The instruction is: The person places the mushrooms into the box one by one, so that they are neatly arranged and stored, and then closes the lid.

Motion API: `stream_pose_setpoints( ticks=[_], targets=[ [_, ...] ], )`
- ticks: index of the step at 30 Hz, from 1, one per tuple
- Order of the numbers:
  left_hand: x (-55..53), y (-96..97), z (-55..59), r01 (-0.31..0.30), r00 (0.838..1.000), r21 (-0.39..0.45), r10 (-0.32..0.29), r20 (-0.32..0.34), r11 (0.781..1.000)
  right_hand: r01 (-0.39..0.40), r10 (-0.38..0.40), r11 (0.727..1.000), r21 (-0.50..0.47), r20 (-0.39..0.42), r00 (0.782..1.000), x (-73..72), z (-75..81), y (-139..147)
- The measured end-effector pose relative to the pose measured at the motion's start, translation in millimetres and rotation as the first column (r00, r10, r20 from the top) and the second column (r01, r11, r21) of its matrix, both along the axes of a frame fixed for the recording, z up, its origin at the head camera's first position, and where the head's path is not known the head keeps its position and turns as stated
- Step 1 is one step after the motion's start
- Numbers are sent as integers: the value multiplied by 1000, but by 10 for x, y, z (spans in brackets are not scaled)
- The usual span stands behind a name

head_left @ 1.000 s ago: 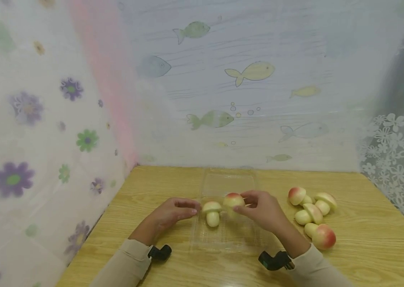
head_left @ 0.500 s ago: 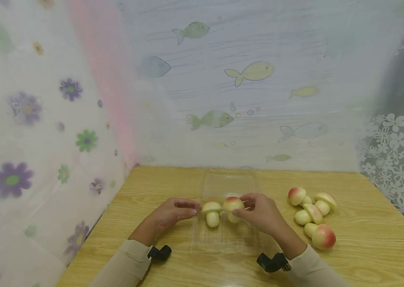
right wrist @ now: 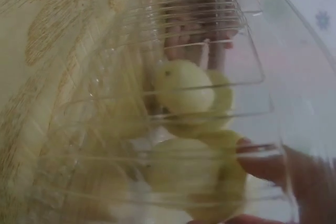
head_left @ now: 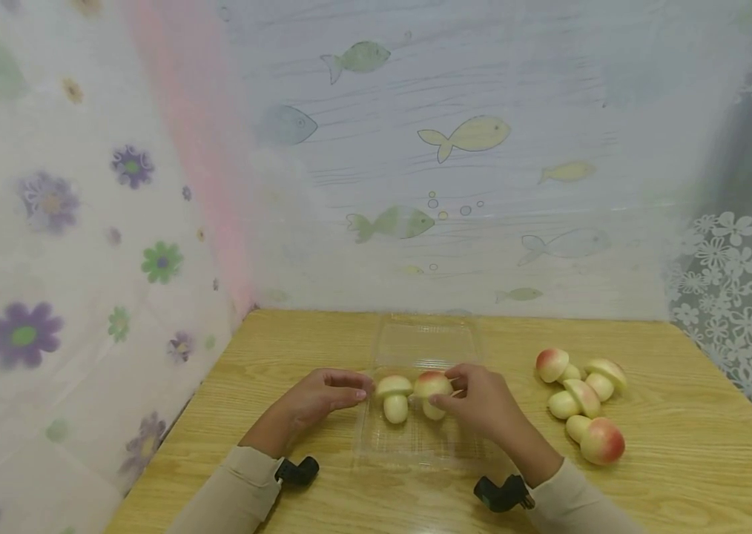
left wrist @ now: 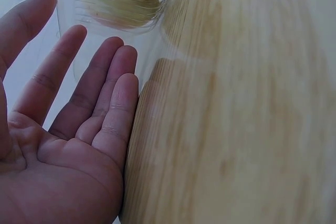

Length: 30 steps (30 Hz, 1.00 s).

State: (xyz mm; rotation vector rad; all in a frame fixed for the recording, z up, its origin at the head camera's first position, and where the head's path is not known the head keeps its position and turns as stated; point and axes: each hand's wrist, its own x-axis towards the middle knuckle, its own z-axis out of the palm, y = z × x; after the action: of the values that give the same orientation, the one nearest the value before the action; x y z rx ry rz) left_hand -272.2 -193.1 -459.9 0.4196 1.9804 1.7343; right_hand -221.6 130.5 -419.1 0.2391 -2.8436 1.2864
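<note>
A clear plastic clamshell box (head_left: 389, 446) lies on the table with its lid folded back. Inside, a toy mushroom (head_left: 394, 400) with a pale, reddish-topped cap sits at the left. Beside it, my right hand (head_left: 488, 404) pinches a second, redder toy mushroom (head_left: 432, 386) by its cap, low in the box. The right wrist view catches both through the box wall, the held mushroom (right wrist: 181, 169) nearer. My left hand (head_left: 319, 400) has its fingertips right at the box's left side; in the left wrist view its fingers (left wrist: 118, 100) are extended, palm bare.
Several more toy mushrooms (head_left: 599, 441) lie in a loose group on the wooden table (head_left: 683, 460), to the right of the box. The transparent lid (head_left: 426, 343) extends toward the back wall (head_left: 322, 259), which is covered with fish-print sheeting. A flower-print sheet (head_left: 82, 297) borders the left.
My right hand has lowered the redder mushroom and shifted it slightly left, toward the one in the box. My left hand has stayed in place.
</note>
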Motion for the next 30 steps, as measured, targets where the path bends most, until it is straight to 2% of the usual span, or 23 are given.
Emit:
stream_pose_setpoints(
  ticks=[11,17,25,30],
  targets=[
    [1,8,1,-5,1000,7,5,10,1000,13,-13,997,77,-5,1000,17,-21,-41],
    [5,2,-1,-1,1000,-22,0,-10,1000,11,-11,997,81,0,1000,30,-15,-56],
    [-14,-2,-2,16,1000,-5,-16,-8,1000,4,-2,995,99,-14,1000,29,-15,-52],
    [-10,-4,-12,12,1000,-22,-12,-20,1000,-1,5,992,124,-33,999,26,-25,-63]
  ],
)
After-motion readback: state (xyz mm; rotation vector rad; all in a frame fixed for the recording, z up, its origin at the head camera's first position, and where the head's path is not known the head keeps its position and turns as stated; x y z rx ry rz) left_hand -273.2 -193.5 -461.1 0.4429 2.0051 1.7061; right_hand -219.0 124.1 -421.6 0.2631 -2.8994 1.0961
